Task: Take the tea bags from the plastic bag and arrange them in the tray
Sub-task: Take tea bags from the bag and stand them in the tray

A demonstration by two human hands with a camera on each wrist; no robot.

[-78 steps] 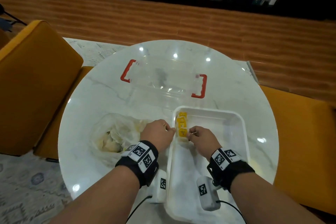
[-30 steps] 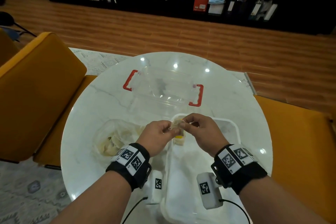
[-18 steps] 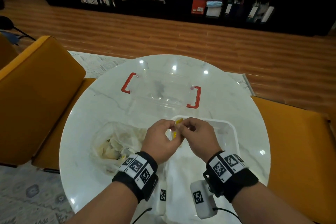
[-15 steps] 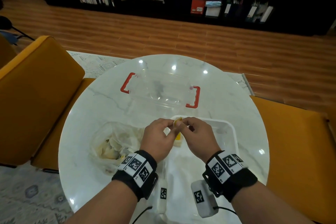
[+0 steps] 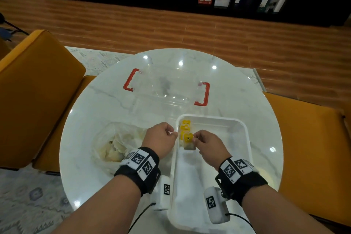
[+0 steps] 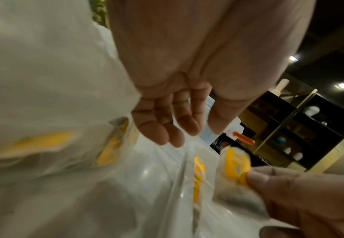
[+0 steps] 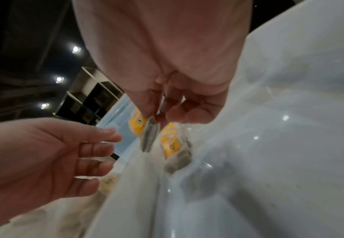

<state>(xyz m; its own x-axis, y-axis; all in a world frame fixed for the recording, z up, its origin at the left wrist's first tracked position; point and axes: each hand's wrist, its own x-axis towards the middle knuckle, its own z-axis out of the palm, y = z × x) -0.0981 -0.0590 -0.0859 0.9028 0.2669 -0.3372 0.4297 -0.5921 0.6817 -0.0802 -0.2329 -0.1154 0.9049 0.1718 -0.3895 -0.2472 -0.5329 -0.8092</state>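
Head view, sweeping from the left: a yellow chair (image 5: 36,89) sits beside the round white marble counter (image 5: 106,104). On the counter's left half lies the crumpled plastic bag (image 5: 114,142), with pale tea bags showing through the film. Just to its right hangs the left hand (image 5: 160,138), knuckles up, fingers loosely curled and holding nothing; the left wrist view confirms it, showing the left hand's fingers (image 6: 164,122) relaxed and empty over the bag, with yellow tags blurred inside the plastic. Behind the hands, further back on the counter, rests a clear lid with red handles (image 5: 167,87).

Moving right, there's the white tray (image 5: 245,138), its near end toward the person. Along its left wall runs a row of tea bags (image 5: 185,126) with yellow tags, lined up from the far corner toward the near side. At the near end of that row, the right hand (image 5: 208,146) pinches one tea bag (image 5: 188,138) by its top edge between thumb and fingertips, the yellow tag facing up and the grey pouch hanging below, low inside the tray. The right wrist view shows this pinch from underneath: the tea bag hangs edge-on from the fingertips, just beside a bag already lying on the tray floor. Whether the held bag touches the floor is unclear. Far right, another yellow chair (image 5: 307,148).
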